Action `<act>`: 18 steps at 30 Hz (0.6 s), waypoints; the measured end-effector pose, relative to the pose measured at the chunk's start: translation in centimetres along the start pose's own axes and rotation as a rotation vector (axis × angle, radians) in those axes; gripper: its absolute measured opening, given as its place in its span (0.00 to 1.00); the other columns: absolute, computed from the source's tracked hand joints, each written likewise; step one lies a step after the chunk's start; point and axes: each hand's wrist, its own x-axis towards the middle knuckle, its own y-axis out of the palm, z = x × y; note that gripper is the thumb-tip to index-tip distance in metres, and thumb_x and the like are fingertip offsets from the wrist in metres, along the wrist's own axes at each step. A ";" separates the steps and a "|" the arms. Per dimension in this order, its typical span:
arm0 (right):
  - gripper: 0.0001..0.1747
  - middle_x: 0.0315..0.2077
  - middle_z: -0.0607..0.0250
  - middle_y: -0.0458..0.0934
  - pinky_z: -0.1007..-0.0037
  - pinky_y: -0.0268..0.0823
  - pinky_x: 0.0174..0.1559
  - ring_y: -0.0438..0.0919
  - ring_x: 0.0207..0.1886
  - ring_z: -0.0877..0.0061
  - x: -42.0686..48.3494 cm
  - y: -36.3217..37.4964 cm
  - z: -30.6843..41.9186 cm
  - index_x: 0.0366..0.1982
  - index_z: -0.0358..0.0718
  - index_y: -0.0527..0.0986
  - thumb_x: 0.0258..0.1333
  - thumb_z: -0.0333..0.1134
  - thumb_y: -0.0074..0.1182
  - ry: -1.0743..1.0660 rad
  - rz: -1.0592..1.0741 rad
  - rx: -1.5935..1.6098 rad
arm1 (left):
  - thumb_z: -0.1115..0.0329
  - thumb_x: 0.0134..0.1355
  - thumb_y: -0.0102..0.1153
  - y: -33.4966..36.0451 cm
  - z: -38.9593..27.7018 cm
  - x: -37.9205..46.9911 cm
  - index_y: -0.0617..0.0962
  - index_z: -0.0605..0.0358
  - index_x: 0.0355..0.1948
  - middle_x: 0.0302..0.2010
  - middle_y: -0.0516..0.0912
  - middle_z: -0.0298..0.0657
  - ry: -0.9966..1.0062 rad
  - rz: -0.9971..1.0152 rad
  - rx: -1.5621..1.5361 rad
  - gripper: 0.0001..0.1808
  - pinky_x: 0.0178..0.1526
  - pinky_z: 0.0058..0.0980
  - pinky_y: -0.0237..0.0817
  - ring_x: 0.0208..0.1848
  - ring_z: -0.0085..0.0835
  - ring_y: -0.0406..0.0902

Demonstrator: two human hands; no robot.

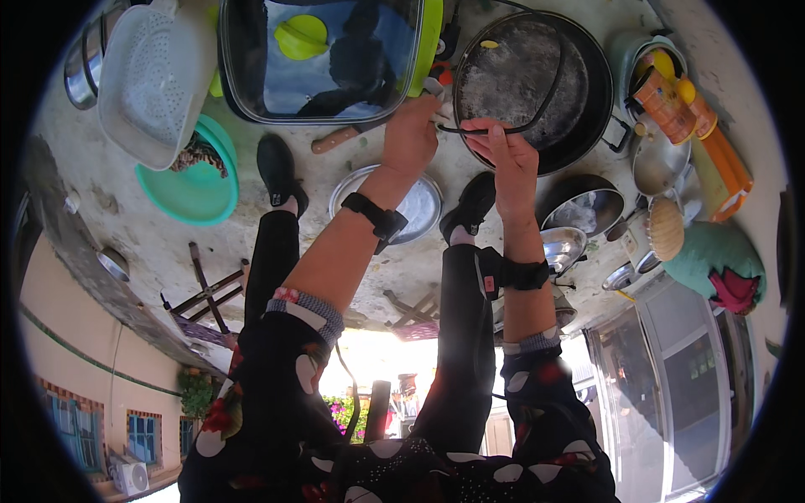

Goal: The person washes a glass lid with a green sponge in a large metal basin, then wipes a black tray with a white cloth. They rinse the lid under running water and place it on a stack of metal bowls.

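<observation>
A black power cord [553, 88] loops over a large round black pan [516, 63] and runs between my hands. My right hand [514, 166] pinches this cord between thumb and fingers at the pan's near rim. To its left, my left hand [412, 135] is closed on a pale, cloth-like piece [445, 108] where the cord ends from view; its fingertips are partly hidden. Beside my left hand stands a rectangular electric cooker with a glass lid [371, 69] and a green knob [302, 38]. A wooden-handled knife [335, 139] lies against the cooker's near edge, its blade partly covered.
A metal plate [418, 210] lies on the concrete between my shoes. Left are a white colander [148, 75] and a green basin [188, 198]. To the right sit a dark wok [582, 198], a steel bowl [563, 248] and a bucket [622, 63]. Folding stools [204, 292] stand behind.
</observation>
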 end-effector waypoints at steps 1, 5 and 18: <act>0.18 0.42 0.55 0.81 0.71 0.71 0.53 0.80 0.45 0.74 0.1 -0.1 0.1 0.43 0.28 0.76 0.70 0.36 0.42 -0.003 -0.021 0.016 | 0.82 0.49 0.49 0.0 -0.7 -0.3 0.78 0.61 0.45 0.46 0.79 0.51 0.017 -0.025 -0.039 0.20 0.48 0.40 0.68 0.46 0.52 0.76; 0.18 0.41 0.58 0.81 0.73 0.69 0.54 0.79 0.45 0.78 0.0 -0.2 0.2 0.44 0.28 0.76 0.70 0.36 0.42 0.089 0.017 0.054 | 0.82 0.53 0.49 -0.2 -5.1 -3.4 0.76 0.63 0.48 0.47 0.78 0.54 -0.186 -0.032 -0.236 0.20 0.49 0.37 0.68 0.48 0.53 0.75; 0.16 0.52 0.63 0.75 0.75 0.56 0.62 0.70 0.56 0.79 -1.2 0.3 -0.6 0.52 0.32 0.74 0.68 0.31 0.44 0.003 0.002 -0.051 | 0.83 0.50 0.53 -0.2 -3.1 -2.2 0.78 0.60 0.46 0.48 0.79 0.47 -0.086 0.083 -0.152 0.20 0.47 0.35 0.70 0.47 0.48 0.77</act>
